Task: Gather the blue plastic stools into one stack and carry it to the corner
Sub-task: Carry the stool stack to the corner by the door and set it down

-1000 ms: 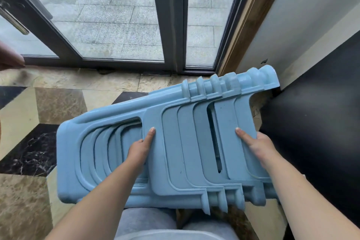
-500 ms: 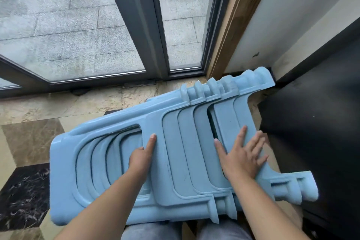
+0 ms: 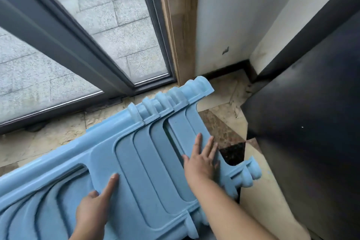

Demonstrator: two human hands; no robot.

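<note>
1. The stack of blue stools (image 3: 136, 161) lies tilted on its side above the floor (image 3: 48, 138), near the corner; its left end is cut off.
2. The left hand (image 3: 93, 210) grips a leg edge, index finger straight.
3. The right hand (image 3: 202, 160) presses flat, fingers extended.

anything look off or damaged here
The stack of blue stools lies tipped on its side, legs pointing at the corner, held by the left hand and right hand. The white wall has a small dark chip, and the floor below looks grimy.
</note>
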